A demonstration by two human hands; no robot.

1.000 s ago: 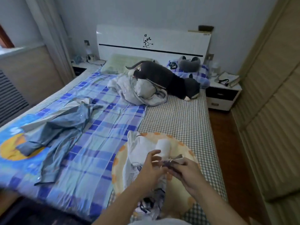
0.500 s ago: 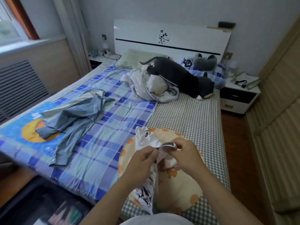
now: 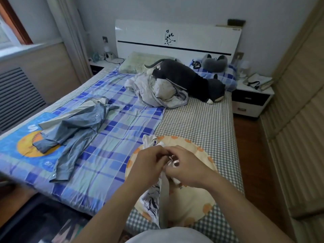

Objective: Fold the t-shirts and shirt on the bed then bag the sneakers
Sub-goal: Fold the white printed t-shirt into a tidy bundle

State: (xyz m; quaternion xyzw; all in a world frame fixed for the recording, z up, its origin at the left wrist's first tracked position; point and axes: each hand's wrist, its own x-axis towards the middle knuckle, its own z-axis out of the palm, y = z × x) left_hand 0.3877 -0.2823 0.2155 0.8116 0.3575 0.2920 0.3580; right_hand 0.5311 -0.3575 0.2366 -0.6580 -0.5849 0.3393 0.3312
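On the bed (image 3: 201, 123), both hands, left (image 3: 149, 166) and right (image 3: 188, 168), pinch the white printed t-shirt (image 3: 152, 202) bunched above the near edge, likely finding an edge to spread it for folding.

place: home bedroom
bed (image 3: 201, 120): under the gripping hands, checked sheet
headboard (image 3: 177, 39): white, far beyond the grip
nightstand (image 3: 252, 100): right of the bed head
plush toy (image 3: 185, 78): by the pillows (image 3: 138, 64)
wardrobe (image 3: 298, 120): right wall
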